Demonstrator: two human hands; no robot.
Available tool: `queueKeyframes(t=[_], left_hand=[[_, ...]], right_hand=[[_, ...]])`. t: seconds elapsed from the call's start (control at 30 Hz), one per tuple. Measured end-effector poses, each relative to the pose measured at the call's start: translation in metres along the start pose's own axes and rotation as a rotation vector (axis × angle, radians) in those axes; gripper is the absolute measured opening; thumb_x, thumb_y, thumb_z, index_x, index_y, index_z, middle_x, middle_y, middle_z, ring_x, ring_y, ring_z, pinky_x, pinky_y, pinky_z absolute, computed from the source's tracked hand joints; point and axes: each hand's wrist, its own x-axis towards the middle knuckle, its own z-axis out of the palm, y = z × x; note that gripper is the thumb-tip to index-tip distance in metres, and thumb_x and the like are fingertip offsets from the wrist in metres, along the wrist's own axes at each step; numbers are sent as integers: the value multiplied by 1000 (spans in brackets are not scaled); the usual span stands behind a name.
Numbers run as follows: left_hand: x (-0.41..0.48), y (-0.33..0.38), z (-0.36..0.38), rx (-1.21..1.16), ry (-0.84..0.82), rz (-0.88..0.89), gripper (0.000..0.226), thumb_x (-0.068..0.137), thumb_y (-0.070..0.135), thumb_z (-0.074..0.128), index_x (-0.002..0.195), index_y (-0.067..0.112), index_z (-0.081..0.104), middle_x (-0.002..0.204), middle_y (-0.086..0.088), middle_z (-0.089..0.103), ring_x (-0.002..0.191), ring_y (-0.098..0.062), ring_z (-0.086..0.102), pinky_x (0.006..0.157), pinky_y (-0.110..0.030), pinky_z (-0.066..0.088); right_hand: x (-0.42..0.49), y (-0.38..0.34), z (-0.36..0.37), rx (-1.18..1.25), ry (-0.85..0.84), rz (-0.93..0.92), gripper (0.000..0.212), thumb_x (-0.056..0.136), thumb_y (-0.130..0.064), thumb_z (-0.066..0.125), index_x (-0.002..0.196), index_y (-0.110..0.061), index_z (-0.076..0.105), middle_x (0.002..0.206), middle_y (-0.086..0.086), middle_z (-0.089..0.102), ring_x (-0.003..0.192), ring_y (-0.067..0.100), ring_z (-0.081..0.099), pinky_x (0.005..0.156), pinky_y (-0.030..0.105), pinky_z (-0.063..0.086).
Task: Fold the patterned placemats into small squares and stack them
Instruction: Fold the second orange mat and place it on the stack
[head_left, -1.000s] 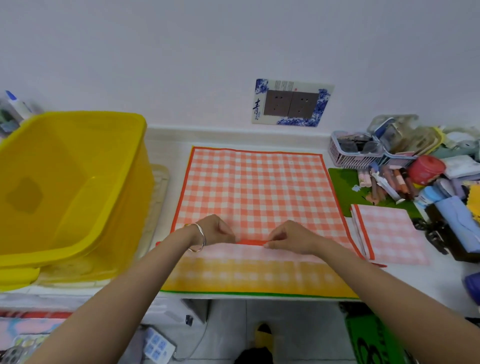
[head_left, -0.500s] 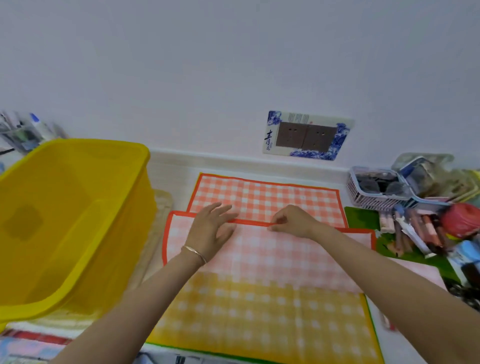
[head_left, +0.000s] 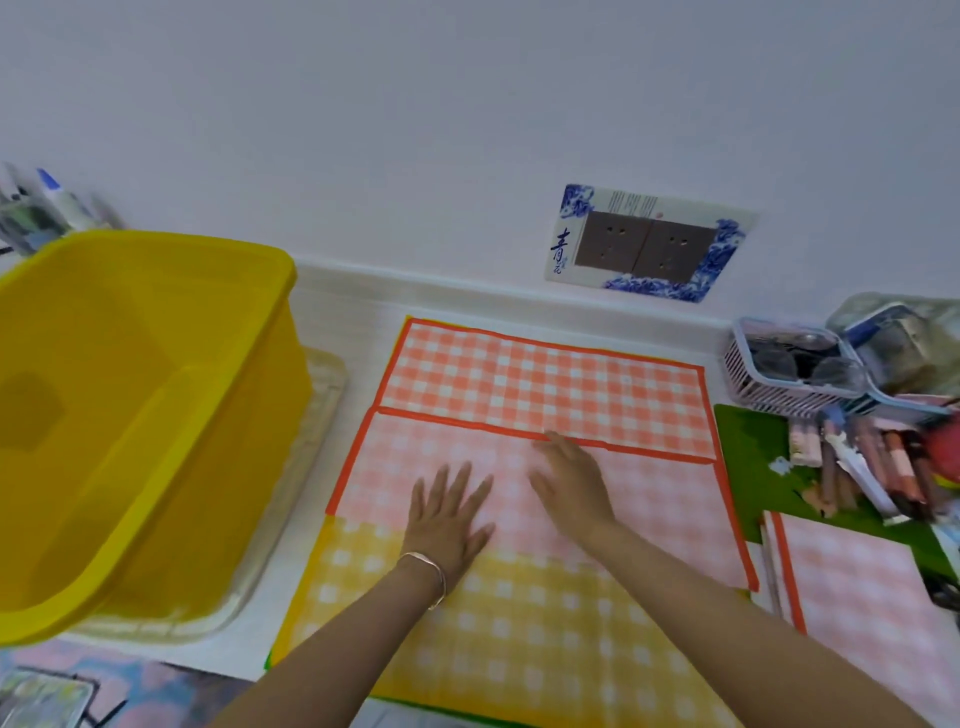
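Squarely on the pale underside of the orange checked placemat (head_left: 660, 499), both hands lie flat, fingers straight and spread, gripping nothing. The left hand (head_left: 449, 519) presses the turned-over flap palm down, with a thin bracelet (head_left: 432, 571) at the wrist. The right hand (head_left: 571, 483) lies just beside it, a narrow gap between them, and its fingertips (head_left: 558, 444) reach the flap's red-bordered free edge.

That edge runs side to side past both hands, dipping slightly toward the right. The folded placemat's long axis therefore lies across the desk (head_left: 343, 312), roughly parallel with the wall. The free edge points away from the person. The fold lies at the heel of the left hand and under the right forearm. Beyond the fingertips, a strip of the placemat's brighter orange face shows up to its far border.

Under the wrists and forearms, a yellow checked placemat (head_left: 519, 639) spreads beneath the orange one.

Well to the right of the right hand lies a folded pink placemat (head_left: 852, 597), red edge toward the hands, partly on a green mat (head_left: 748, 457). Past it stand a white basket (head_left: 753, 384) and a blurred clutter of small items. Left of the left hand, a large yellow tub (head_left: 130, 389) sits on a clear tray (head_left: 317, 415). On the wall beyond the fingertips is a socket plate (head_left: 649, 244).
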Motion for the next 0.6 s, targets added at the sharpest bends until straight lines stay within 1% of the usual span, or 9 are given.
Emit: queueKeyframes(t=[0.07, 0.13, 0.2, 0.3, 0.4, 0.47, 0.5, 0.53, 0.6], left_hand=[[3, -3, 6, 28, 29, 12, 58, 96, 56, 4, 149, 32, 3, 154, 2, 21, 142, -25, 17, 109, -44, 3], [5, -7, 13, 74, 72, 26, 58, 96, 57, 5, 148, 33, 8, 158, 4, -4, 145, -22, -6, 110, -44, 1], [6, -9, 18, 100, 108, 28, 58, 95, 58, 6, 148, 34, 11, 157, 5, -9, 144, -21, -10, 110, -46, 2], [5, -8, 19, 126, 97, 29, 58, 95, 59, 7, 147, 35, 16, 158, 4, 1, 144, -23, -2, 110, -49, 5], [3, -4, 15, 109, 28, 2, 61, 93, 63, 9, 145, 36, 25, 152, 1, 29, 141, -27, 22, 108, -51, 8], [1, -1, 12, 98, -4, -31, 63, 91, 66, 8, 143, 36, 27, 150, 1, 32, 137, -29, 31, 106, -54, 9], [1, 0, 10, 103, -8, -37, 66, 89, 68, 5, 144, 38, 24, 152, 2, 27, 139, -29, 28, 106, -54, 7], [1, 1, 8, 112, -7, -35, 70, 86, 71, -3, 146, 40, 16, 155, 3, 15, 142, -29, 16, 108, -55, 2], [1, 1, 7, 122, 4, -1, 79, 70, 75, -24, 142, 45, -11, 153, 8, -18, 142, -24, -16, 109, -53, -15]], right_hand=[[-20, -4, 18, 9, 19, -50, 44, 97, -32, 43, 139, -18, 42, 153, 1, 26, 142, 19, 21, 115, 32, 12], [-37, -10, 34, 26, 33, -33, 52, 95, -44, 29, 141, -20, 40, 154, -1, 24, 143, 16, 18, 115, 29, 7], [-48, -14, 48, 43, 48, 3, 67, 89, -52, 12, 144, -22, 35, 156, -4, 17, 145, 13, 10, 114, 27, -1], [-53, -18, 61, -16, 33, 55, 71, 86, -55, 0, 149, -28, 18, 156, -9, 0, 143, 8, -7, 112, 26, -15], [-57, -15, 66, -98, 64, 83, 67, 91, -58, -6, 149, -31, 14, 155, -10, -3, 144, 13, -6, 112, 31, -15], [-60, -8, 66, -143, 47, 94, 69, 87, -58, -16, 149, -35, 5, 155, -11, -8, 144, 13, -12, 113, 33, -16], [-63, -2, 65, -156, 45, 107, 68, 87, -58, -17, 148, -36, 1, 154, -11, -11, 143, 13, -15, 113, 33, -17], [-64, 4, 62, -167, 47, 128, 65, 87, -58, -15, 147, -38, -3, 154, -12, -13, 143, 13, -17, 112, 33, -18], [-70, 19, 55, -184, 35, 183, 61, 86, -56, -12, 145, -39, -9, 153, -13, -17, 141, 11, -21, 112, 33, -19]])
